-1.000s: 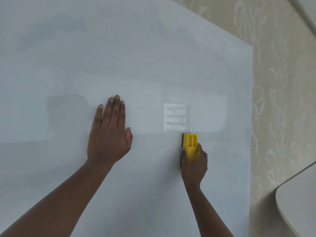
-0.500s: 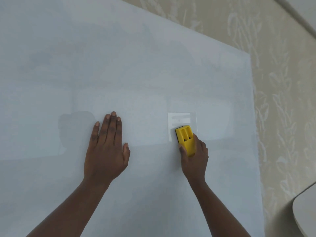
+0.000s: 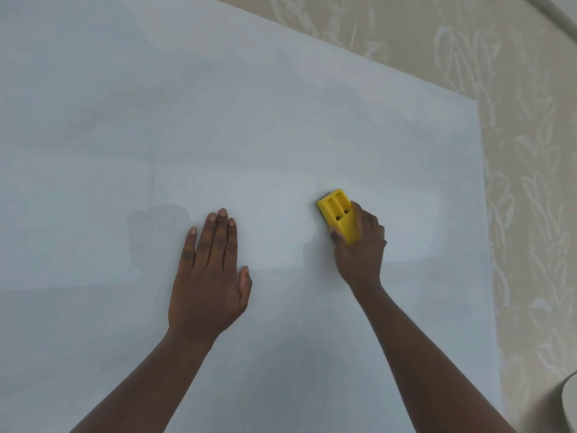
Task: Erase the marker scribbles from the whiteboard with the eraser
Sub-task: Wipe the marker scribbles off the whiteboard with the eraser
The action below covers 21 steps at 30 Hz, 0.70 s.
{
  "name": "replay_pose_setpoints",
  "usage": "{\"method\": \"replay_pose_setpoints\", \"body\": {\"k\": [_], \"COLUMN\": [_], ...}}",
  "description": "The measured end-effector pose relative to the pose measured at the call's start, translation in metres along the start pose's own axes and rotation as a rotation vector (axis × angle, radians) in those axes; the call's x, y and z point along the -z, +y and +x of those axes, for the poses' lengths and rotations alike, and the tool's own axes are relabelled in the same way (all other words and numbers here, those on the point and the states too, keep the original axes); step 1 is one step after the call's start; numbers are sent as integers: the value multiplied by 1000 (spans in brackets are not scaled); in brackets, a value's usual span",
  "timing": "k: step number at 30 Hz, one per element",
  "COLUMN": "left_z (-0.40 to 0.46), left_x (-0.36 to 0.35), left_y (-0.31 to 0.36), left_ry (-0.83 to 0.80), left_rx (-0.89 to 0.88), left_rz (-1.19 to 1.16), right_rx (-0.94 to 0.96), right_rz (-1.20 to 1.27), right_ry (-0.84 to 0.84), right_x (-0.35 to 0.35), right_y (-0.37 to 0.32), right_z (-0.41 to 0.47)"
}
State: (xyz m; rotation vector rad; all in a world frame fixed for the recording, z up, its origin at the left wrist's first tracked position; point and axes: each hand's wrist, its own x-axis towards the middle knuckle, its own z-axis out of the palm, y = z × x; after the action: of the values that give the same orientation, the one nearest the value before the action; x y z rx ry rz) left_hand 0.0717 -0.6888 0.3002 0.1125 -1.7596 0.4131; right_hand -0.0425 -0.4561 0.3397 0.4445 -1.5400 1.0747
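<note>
The whiteboard (image 3: 249, 120) fills most of the head view, pale and glossy, with faint smudges and reflections but no clear marker lines visible. My right hand (image 3: 359, 251) grips the yellow eraser (image 3: 338, 215) and presses it against the board, right of centre, tilted with its top toward the left. My left hand (image 3: 212, 276) lies flat on the board to the left of the eraser, fingers together and pointing up, holding nothing.
Beige patterned wallpaper (image 3: 530, 182) runs along the board's right edge and top right corner. A curved pale surface edge (image 3: 569, 398) shows at the bottom right.
My right hand has slid the eraser up and tilted it leftward over the bright rectangular reflection, which no longer shows. The view has shifted. My left hand stays flat on the board.
</note>
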Motion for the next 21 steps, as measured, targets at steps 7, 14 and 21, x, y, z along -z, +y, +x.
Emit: {"method": "replay_pose_setpoints", "body": {"k": [7, 14, 21], "left_z": [-7, -31, -56], "left_x": [7, 30, 59], "left_y": [5, 2, -9], "left_ry": [-56, -149, -263], "left_rx": [17, -21, -142], "left_rz": [-61, -85, 71], "right_rx": [233, 479, 733], "right_rz": [87, 125, 75], "right_ry": [-119, -248, -465], "right_x": [-20, -34, -25], "right_y": [-40, -56, -64], "right_z": [-59, -97, -116]}}
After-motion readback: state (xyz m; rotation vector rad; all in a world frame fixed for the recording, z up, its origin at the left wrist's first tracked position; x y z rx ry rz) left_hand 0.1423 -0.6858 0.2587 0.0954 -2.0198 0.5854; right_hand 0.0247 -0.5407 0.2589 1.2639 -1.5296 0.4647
